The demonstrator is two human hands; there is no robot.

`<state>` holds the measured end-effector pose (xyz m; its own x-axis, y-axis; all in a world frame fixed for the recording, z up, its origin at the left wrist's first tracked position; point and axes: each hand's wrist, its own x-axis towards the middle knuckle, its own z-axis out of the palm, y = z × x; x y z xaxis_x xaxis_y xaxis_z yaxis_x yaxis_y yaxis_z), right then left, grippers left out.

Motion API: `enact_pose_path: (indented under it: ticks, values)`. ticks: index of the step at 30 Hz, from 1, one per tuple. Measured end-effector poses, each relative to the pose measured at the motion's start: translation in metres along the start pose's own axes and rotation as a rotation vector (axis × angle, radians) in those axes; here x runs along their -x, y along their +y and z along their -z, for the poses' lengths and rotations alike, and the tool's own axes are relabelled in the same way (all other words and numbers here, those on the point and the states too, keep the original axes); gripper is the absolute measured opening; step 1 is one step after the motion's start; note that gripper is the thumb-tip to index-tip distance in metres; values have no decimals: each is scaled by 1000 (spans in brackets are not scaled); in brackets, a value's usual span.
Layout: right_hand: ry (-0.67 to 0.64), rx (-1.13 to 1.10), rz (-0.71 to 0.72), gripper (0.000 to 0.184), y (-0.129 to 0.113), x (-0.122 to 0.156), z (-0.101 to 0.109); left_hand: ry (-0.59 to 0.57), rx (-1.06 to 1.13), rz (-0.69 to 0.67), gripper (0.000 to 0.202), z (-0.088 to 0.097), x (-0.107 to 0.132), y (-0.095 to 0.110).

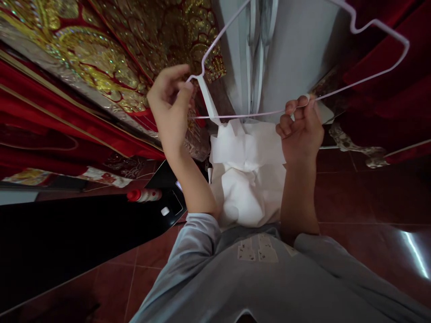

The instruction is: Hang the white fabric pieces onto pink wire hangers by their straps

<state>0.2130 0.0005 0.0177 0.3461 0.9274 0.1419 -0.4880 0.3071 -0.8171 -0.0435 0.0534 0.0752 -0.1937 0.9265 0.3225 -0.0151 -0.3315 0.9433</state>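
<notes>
A pale pink wire hanger (251, 115) is held up in front of me, its lower bar running between my hands. My left hand (171, 101) pinches the hanger's left end beside the notch. Over that notch loops a white strap (208, 99), leading down to a white cloth garment (251, 193) that hangs in folds before my body. My right hand (301, 125) has its fingers closed on the lower bar toward the right, with a bit of white strap showing at the fingertips. The hanger's top lies outside the picture.
Red and gold sequined garments (90, 54) hang at left, dark red cloth (377, 89) at right. A black tabletop (101, 233) carries a red-capped bottle (144, 195), a phone (177, 202) and a small white case (164, 211). Below are reddish floor tiles (350, 197).
</notes>
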Motion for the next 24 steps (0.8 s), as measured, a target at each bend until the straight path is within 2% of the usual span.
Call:
enact_pose_path:
  ticks: [2,5,8,11,14,17,20,22,24]
  values:
    - [10,8,13,42,2,1,-2,137,163,12,22,-4,11,-13]
    - [50,44,37,51,4,4,-7,265,472,57,10,-19,39,-31]
    - [48,116,15,55,6,9,-10,160,467,127,11,-37,69,-42]
    - [52,106,36,58,6,9,-12,116,398,47,14,-53,87,-43]
    - [39,73,67,57,3,6,-14,157,348,-60,32,-62,90,-39]
    - [64,70,102,37,0,6,-13,177,313,-56,42,-68,88,-37]
    - [127,94,171,26,1,9,-6,164,328,-44,38,-72,89,-39]
    - [173,126,164,19,2,10,4,156,353,-60,33,-73,90,-42]
    - [293,122,173,21,0,5,17,156,361,-71,32,-72,89,-43]
